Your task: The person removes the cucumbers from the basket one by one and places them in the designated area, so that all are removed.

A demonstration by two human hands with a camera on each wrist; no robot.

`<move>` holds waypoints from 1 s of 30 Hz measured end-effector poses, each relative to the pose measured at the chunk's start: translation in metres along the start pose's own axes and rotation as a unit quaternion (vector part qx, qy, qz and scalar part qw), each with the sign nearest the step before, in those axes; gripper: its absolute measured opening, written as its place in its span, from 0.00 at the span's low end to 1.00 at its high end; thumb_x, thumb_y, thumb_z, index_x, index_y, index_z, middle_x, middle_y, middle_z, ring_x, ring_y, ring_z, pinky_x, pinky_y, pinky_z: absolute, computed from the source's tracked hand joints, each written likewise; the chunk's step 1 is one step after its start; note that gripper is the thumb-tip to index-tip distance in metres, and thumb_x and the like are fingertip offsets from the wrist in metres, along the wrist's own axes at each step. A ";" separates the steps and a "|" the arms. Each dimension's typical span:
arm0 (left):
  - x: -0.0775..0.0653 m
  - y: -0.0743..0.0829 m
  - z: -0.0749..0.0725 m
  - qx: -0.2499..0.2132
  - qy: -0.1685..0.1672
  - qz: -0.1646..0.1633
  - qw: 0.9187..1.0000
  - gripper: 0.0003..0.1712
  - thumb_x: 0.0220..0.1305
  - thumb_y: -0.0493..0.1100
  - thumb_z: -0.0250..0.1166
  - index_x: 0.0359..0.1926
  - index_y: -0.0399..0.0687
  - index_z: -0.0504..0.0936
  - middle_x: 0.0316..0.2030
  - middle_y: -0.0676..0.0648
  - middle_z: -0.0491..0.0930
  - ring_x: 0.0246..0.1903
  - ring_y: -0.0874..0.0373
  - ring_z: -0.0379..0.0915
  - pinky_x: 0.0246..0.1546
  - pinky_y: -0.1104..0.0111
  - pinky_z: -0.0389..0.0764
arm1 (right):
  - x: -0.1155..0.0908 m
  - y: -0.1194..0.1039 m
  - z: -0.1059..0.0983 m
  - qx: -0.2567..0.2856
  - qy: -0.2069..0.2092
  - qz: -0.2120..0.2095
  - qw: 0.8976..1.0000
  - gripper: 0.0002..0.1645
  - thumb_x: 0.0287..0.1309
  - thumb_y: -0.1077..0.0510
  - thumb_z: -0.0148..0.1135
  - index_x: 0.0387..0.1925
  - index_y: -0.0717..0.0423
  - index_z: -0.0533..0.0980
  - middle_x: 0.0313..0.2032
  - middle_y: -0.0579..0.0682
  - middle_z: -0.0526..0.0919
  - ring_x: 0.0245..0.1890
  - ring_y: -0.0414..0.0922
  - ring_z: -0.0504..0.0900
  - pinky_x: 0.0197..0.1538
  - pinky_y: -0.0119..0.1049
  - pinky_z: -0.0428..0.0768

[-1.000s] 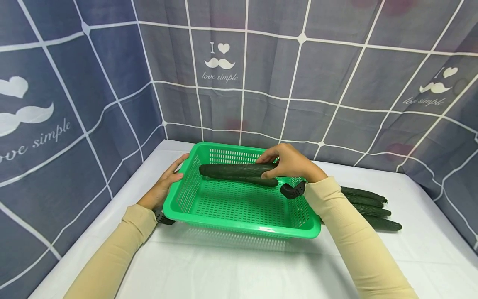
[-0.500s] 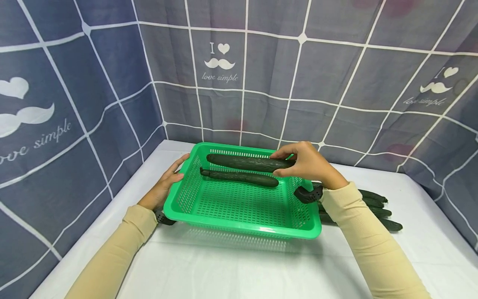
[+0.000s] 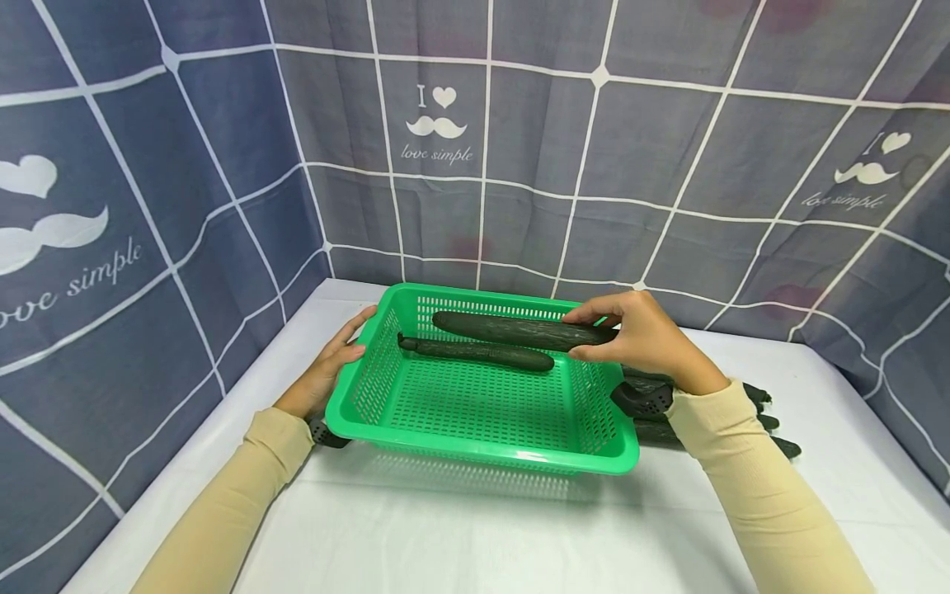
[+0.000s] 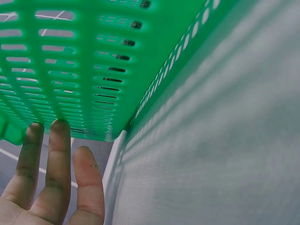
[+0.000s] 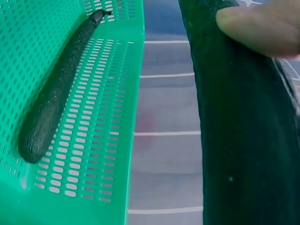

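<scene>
My right hand (image 3: 646, 342) pinches one end of a dark green cucumber (image 3: 512, 330) between thumb and fingers. This cucumber lies above the back right part of a green plastic basket (image 3: 482, 453), and fills the right side of the right wrist view. Below it in the head view, a second, thinner cucumber (image 3: 482, 354) rests on the slotted basket floor. My left hand (image 3: 326, 367) is at the basket's left end, thumb and fingertips at the rim. In the left wrist view its straight fingers (image 4: 58, 159) touch the slotted outer wall.
Several more cucumbers (image 3: 656, 433) lie on the white tablecloth (image 3: 475, 544) right of the basket, partly hidden by the right forearm. A grey-blue checked curtain (image 3: 534, 148) hangs close behind and along the left side.
The right hand has lifted the cucumber off the thinner one and carried it rightward. The left hand and the basket have stayed put.
</scene>
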State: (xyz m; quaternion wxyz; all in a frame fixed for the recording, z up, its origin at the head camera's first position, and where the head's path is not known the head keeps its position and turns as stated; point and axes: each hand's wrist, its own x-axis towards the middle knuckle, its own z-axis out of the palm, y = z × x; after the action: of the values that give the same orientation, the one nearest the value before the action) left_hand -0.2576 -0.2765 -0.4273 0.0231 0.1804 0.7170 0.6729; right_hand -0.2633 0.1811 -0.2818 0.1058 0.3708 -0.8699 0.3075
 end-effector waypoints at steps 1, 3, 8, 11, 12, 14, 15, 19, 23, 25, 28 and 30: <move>0.000 0.000 0.000 -0.001 -0.001 -0.002 1.000 0.43 0.79 0.48 0.49 0.89 0.53 0.46 0.87 0.42 0.36 0.83 0.37 0.36 0.77 0.41 0.49 | -0.002 0.001 -0.001 0.001 0.003 -0.003 1.000 0.19 0.48 0.63 0.86 0.45 0.55 0.92 0.39 0.45 0.93 0.40 0.38 0.87 0.47 0.35 0.85; -0.001 0.000 0.000 -0.010 -0.004 -0.004 1.000 0.42 0.80 0.48 0.49 0.89 0.55 0.47 0.87 0.41 0.39 0.80 0.43 0.46 0.74 0.53 0.61 | -0.007 0.003 -0.004 0.005 0.006 -0.007 1.000 0.19 0.48 0.63 0.86 0.45 0.54 0.93 0.39 0.45 0.93 0.40 0.35 0.87 0.46 0.32 0.84; -0.002 0.001 0.000 -0.012 -0.007 -0.006 1.000 0.42 0.81 0.48 0.48 0.89 0.56 0.46 0.86 0.40 0.40 0.76 0.47 0.53 0.69 0.63 0.67 | -0.018 0.007 -0.009 0.018 0.007 -0.002 1.000 0.19 0.49 0.64 0.85 0.45 0.53 0.92 0.40 0.43 0.93 0.40 0.33 0.87 0.47 0.27 0.83; -0.002 0.002 0.000 -0.004 -0.008 -0.003 1.000 0.43 0.80 0.48 0.49 0.89 0.54 0.46 0.87 0.41 0.38 0.80 0.40 0.43 0.74 0.48 0.57 | -0.026 0.008 -0.012 0.020 0.005 0.011 1.000 0.19 0.49 0.64 0.85 0.45 0.52 0.92 0.40 0.42 0.93 0.40 0.33 0.86 0.47 0.26 0.82; -0.002 0.002 0.001 0.001 -0.007 -0.001 1.000 0.43 0.80 0.48 0.48 0.89 0.53 0.45 0.87 0.42 0.36 0.81 0.37 0.39 0.75 0.43 0.52 | -0.029 0.009 -0.013 0.020 0.005 0.013 1.000 0.19 0.49 0.64 0.85 0.45 0.52 0.92 0.40 0.41 0.93 0.40 0.33 0.86 0.47 0.25 0.82; -0.001 0.002 0.001 0.005 -0.006 0.003 1.000 0.43 0.80 0.47 0.48 0.89 0.51 0.45 0.87 0.41 0.35 0.82 0.33 0.34 0.75 0.35 0.46 | -0.034 0.010 -0.015 0.020 0.005 0.014 1.000 0.19 0.49 0.64 0.85 0.45 0.51 0.92 0.40 0.41 0.93 0.40 0.33 0.86 0.48 0.25 0.81; -0.001 0.002 0.002 0.005 -0.005 0.004 1.000 0.43 0.79 0.47 0.48 0.89 0.50 0.45 0.87 0.41 0.35 0.82 0.31 0.33 0.75 0.33 0.44 | -0.037 0.012 -0.016 0.020 0.005 0.012 1.000 0.20 0.48 0.64 0.85 0.45 0.51 0.92 0.40 0.40 0.93 0.40 0.32 0.85 0.48 0.24 0.81; -0.001 0.001 0.002 0.011 -0.004 0.007 1.000 0.43 0.79 0.46 0.48 0.89 0.49 0.46 0.87 0.41 0.34 0.83 0.30 0.30 0.75 0.30 0.40 | -0.048 0.018 -0.017 0.022 0.013 -0.007 1.000 0.22 0.45 0.66 0.86 0.45 0.52 0.92 0.39 0.40 0.92 0.39 0.32 0.85 0.47 0.23 0.80; -0.001 0.001 0.001 0.009 -0.006 0.006 1.000 0.43 0.80 0.47 0.48 0.89 0.51 0.46 0.87 0.41 0.35 0.82 0.32 0.33 0.75 0.35 0.46 | -0.059 0.024 -0.018 0.029 0.018 -0.009 0.999 0.23 0.43 0.68 0.86 0.44 0.52 0.92 0.38 0.38 0.91 0.37 0.33 0.85 0.47 0.22 0.79; -0.001 0.001 0.001 0.009 -0.007 0.002 1.000 0.42 0.80 0.48 0.48 0.89 0.53 0.46 0.87 0.42 0.36 0.82 0.34 0.37 0.75 0.45 0.54 | -0.064 0.026 -0.018 0.037 0.017 -0.004 0.999 0.23 0.43 0.68 0.86 0.44 0.53 0.91 0.37 0.36 0.91 0.36 0.34 0.84 0.47 0.22 0.79; -0.002 0.001 0.000 -0.001 -0.007 -0.003 1.000 0.42 0.81 0.48 0.48 0.89 0.55 0.46 0.87 0.42 0.38 0.80 0.37 0.43 0.69 0.59 0.64 | -0.070 0.030 -0.019 0.044 0.014 -0.002 0.999 0.22 0.44 0.70 0.85 0.44 0.53 0.91 0.37 0.36 0.91 0.36 0.34 0.85 0.47 0.22 0.79; -0.002 0.002 0.001 0.001 -0.006 -0.002 1.000 0.42 0.81 0.48 0.48 0.89 0.55 0.47 0.87 0.42 0.38 0.80 0.36 0.43 0.70 0.59 0.65 | -0.074 0.033 -0.020 0.048 0.013 -0.003 0.999 0.23 0.44 0.71 0.84 0.44 0.53 0.91 0.37 0.37 0.91 0.37 0.33 0.85 0.47 0.22 0.80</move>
State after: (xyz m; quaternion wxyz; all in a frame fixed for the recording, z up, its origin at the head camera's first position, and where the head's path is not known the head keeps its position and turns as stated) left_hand -0.2549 -0.2766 -0.4261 0.0291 0.1828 0.7178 0.6712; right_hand -0.2357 0.2539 -0.3117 0.0997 0.3743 -0.8515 0.3534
